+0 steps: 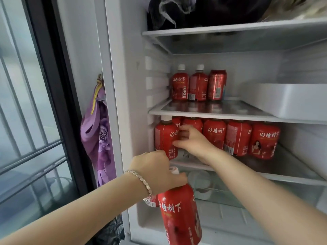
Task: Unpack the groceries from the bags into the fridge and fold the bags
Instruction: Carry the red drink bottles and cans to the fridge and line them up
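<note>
Two hands work at the open fridge (127,103). At centre frame the right hand (192,141) curls fingers and thumb round the leftmost red bottle (164,138) on the lower shelf (290,167). At lower centre the left hand (155,172) grips a second red bottle (180,214) by its neck, fingers closed over the cap.

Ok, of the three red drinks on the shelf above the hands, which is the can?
The rightmost one, the can: metal top, no white cap. The left bottle and middle bottle beside it have white caps.
</note>
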Demonstrator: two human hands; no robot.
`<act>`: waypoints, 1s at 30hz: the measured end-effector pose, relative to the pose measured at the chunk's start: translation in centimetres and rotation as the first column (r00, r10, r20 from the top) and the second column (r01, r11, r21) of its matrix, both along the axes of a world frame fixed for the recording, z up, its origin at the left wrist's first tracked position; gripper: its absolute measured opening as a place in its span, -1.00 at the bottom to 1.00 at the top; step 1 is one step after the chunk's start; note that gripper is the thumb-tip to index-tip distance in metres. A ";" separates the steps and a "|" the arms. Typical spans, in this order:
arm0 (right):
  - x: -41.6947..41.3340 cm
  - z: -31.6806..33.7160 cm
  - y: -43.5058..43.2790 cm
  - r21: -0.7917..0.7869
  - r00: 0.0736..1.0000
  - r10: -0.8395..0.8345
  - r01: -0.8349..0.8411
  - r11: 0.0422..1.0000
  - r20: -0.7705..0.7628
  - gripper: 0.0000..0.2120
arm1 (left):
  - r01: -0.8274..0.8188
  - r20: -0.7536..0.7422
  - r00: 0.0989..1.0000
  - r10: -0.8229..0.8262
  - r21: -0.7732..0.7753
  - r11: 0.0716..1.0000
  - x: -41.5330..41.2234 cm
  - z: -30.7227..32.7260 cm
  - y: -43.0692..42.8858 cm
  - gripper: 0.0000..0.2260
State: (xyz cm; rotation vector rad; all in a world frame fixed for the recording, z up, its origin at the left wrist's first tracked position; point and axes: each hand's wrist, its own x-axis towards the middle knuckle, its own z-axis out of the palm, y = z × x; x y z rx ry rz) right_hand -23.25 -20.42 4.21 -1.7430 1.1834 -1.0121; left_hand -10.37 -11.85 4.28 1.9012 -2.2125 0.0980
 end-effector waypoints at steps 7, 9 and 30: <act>-5.2 -1.4 6.2 0.267 0.810 0.445 -0.364 0.892 -0.382 0.14 | -0.020 -0.006 1.000 0.019 -0.068 0.998 -1.1 1.6 -0.9 -0.53; -4.2 -2.5 7.6 0.106 0.898 0.288 -0.268 0.957 -0.334 -0.09 | 0.010 -0.012 1.000 -0.010 -0.074 0.997 -1.9 2.5 -1.2 -0.52; -9.5 -3.3 4.7 -0.275 0.925 -0.340 0.375 0.885 0.167 -0.25 | 0.226 0.020 0.969 -0.245 -0.461 0.858 -7.6 5.2 -6.2 -0.70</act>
